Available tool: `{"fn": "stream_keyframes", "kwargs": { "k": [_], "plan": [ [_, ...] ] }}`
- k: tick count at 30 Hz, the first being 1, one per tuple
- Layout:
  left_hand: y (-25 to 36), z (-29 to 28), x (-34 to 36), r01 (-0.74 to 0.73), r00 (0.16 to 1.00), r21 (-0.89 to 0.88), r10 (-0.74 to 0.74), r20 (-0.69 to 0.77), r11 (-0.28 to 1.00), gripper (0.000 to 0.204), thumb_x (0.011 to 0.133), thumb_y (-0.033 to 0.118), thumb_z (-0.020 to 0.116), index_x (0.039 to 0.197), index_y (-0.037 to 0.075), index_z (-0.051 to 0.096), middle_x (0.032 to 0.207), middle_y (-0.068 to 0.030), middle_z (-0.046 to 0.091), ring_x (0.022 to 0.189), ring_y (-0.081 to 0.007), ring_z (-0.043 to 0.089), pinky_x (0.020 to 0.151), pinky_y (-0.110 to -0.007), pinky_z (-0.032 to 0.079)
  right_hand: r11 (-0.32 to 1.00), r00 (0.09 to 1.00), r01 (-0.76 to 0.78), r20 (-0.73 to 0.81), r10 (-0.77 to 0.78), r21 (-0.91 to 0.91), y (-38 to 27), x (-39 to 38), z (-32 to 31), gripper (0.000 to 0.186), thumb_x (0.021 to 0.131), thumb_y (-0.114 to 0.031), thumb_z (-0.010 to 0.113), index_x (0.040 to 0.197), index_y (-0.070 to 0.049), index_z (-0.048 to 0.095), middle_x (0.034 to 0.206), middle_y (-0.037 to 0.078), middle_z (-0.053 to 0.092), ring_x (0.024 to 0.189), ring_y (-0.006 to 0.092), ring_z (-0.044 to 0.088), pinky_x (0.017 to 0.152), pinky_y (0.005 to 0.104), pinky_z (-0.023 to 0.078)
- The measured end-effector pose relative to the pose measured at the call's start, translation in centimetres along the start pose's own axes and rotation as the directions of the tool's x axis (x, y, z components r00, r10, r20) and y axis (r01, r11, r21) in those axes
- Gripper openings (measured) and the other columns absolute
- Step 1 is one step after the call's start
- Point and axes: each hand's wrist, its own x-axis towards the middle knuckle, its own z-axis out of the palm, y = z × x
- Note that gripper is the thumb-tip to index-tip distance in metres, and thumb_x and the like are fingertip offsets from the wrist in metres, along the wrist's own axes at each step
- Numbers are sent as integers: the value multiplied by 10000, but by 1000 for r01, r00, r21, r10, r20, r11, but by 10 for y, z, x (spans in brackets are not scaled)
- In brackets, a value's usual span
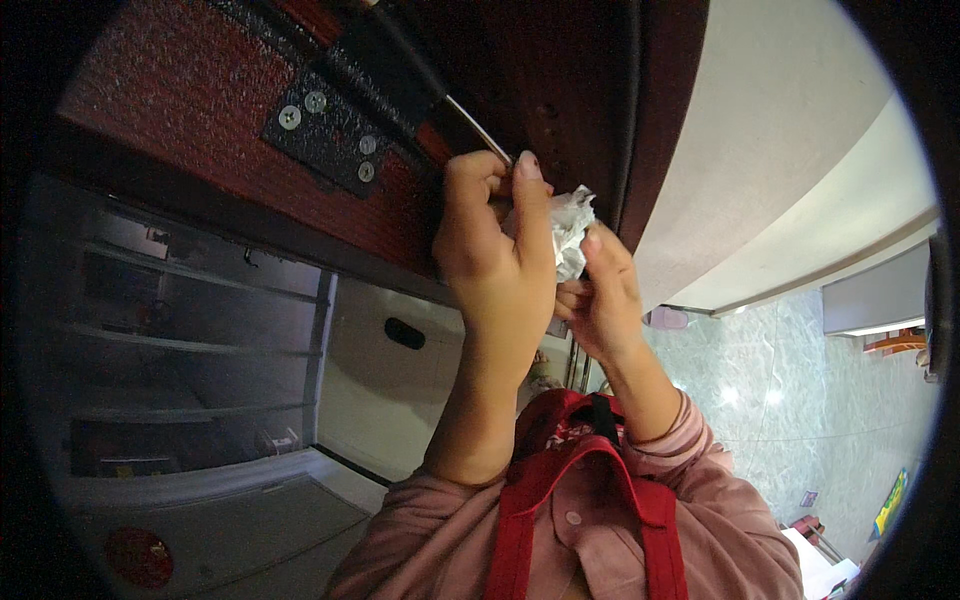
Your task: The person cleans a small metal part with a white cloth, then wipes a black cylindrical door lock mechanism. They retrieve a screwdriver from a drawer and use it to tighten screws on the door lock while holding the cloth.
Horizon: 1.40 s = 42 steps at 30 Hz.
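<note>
My left hand (500, 225) is raised against the dark red-brown wooden door frame (200, 130), its fingers closed. Thumb and forefinger pinch the end of a thin metal shaft (480, 130) that slants down from a long dark handle (405, 55), like a screwdriver's. A crumpled white wrapper (572, 232), paper or thin plastic, shows between my two hands. My right hand (608, 295) sits just right of and below the left, its bent fingers closed on the wrapper's edge. My left hand hides part of the wrapper and what lies behind it.
A black hinge plate (325, 130) with several screws is fixed to the wood at upper left. Below it stand dark glass shelves (190, 345) and a pale panel (385, 385) with a black oval recess. A pale curved surface (780, 130) rises at right above a shiny tiled floor (760, 390).
</note>
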Motion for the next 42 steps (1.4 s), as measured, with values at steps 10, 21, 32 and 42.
{"fn": "stream_keyframes", "kwargs": {
  "k": [10, 21, 32, 42],
  "plan": [
    [3, 16, -9, 17, 1000, -4, -17, 19, 1000, 118, 930, 81, 498, 853, 30, 424, 678, -35, 517, 618, -92, 550, 564, -220, 442, 852, 947, 117, -200, -250, -510, -37, -23, 15, 278, 878, -213, 622, 1080, -24, 645, 690, -43, 559, 486, 4, 377, 422, 180, 258],
    [12, 8, -23, 61, 995, -167, -48, 85, 984, 123, 920, 109, 547, 866, 27, 473, 668, -46, 570, 571, -86, 542, 512, -248, 433, 789, 915, 184, -192, -355, -586, -33, -43, 10, 264, 888, -178, 600, 1075, 4, 639, 815, 2, 601, 593, 19, 442, 510, 166, 332],
    [-2, -13, -20, -14, 996, 13, 12, 94, 1000, 100, 943, 96, 500, 960, 0, 483, 849, -89, 610, 739, -111, 588, 638, -239, 479, 881, 922, -361, -23, 386, 304, 9, -15, -4, 283, 942, -356, 482, 1062, -124, 592, 569, -71, 376, 417, 33, 231, 385, 194, 171],
    [-4, -18, -24, -111, 993, 329, 95, 63, 938, 266, 905, 68, 508, 1139, -58, 498, 953, -175, 643, 839, -258, 652, 672, -321, 528, 525, 729, -675, 583, 360, 519, 46, 51, -31, 462, 939, -430, 427, 1085, -24, 592, 998, 145, 662, 860, 247, 663, 780, 370, 549]
  ]
}}
